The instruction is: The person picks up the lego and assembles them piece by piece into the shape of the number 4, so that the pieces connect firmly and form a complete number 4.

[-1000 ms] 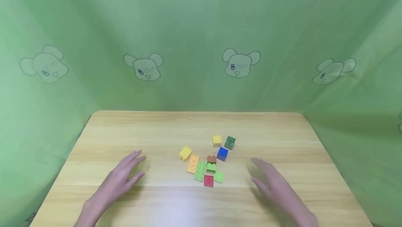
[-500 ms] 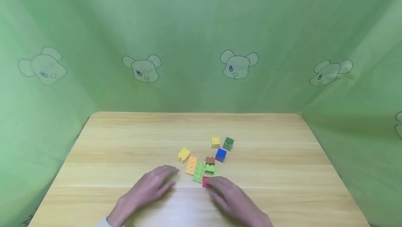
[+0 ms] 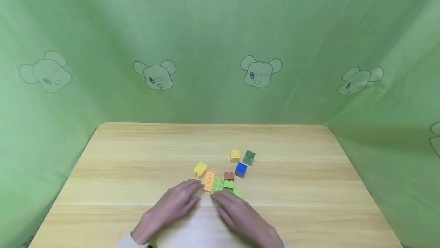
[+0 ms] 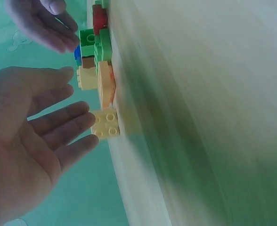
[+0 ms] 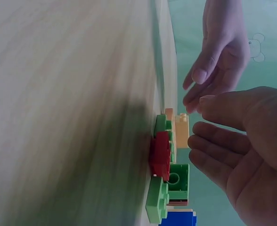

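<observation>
My left hand (image 3: pixel 175 202) hovers just in front of the orange building-block plate (image 3: pixel 209 181), its fingers loosely extended and holding nothing. My right hand (image 3: pixel 240 215) hangs over the near side of the cluster, fingers extended, with nothing in its grasp. It hides the red block in the head view; the right wrist view shows that red block (image 5: pixel 160 154) on the table. The green plate (image 3: pixel 217 184) is partly covered by the right fingertips. Beside it sit the light green block (image 3: pixel 228 184), the brown block (image 3: pixel 228 175) and a small light green plate (image 3: pixel 237 193).
Behind the cluster lie a yellow block (image 3: pixel 200 169), a paler yellow block (image 3: pixel 235 155), a dark green block (image 3: pixel 249 157) and a blue block (image 3: pixel 241 169). A wooden table (image 3: pixel 137 145) carries them all. Green curtain (image 3: pixel 206 30) surrounds its back and sides.
Both hands have come inward from the table's sides to the near edge of the cluster. The right hand moved left, over the red block. The blocks look unmoved.
</observation>
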The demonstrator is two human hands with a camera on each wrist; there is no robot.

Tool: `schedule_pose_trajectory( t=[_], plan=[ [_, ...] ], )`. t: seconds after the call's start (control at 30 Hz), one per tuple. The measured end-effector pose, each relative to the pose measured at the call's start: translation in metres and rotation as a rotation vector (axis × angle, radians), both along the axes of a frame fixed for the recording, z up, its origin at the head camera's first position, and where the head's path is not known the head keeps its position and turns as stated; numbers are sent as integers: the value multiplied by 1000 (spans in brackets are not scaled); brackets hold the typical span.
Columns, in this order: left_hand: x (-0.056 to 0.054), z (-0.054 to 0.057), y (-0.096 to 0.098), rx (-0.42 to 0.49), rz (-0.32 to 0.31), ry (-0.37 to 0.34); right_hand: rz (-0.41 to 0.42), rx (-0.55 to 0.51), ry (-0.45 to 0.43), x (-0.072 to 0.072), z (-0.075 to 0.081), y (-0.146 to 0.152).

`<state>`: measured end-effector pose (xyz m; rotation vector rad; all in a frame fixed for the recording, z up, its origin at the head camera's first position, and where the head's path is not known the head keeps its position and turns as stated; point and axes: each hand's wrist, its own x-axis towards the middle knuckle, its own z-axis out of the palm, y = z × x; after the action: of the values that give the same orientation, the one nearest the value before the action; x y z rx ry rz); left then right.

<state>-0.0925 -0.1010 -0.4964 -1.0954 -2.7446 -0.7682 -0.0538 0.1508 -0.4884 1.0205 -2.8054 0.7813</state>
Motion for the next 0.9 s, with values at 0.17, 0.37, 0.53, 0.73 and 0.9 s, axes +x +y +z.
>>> schedule_pose_trajectory(
  t=[0.17,0.37,0.53,0.73,0.9],
  plan=[
    [-2,-4,6,-41,-12,-10,18,52,40,-4,-5,-3],
    [-6,-14,10,-80,-37,27,24,111,66,-8,-10,-3],
    [-8,-16,12,-86,-41,63,31,130,93,-10,-15,-3],
    [-10,-19,16,-97,-32,62,29,117,141,-13,-21,-5],
    [-13,-22,22,-107,-58,82,4,113,140,-17,-23,-7]
  ],
)
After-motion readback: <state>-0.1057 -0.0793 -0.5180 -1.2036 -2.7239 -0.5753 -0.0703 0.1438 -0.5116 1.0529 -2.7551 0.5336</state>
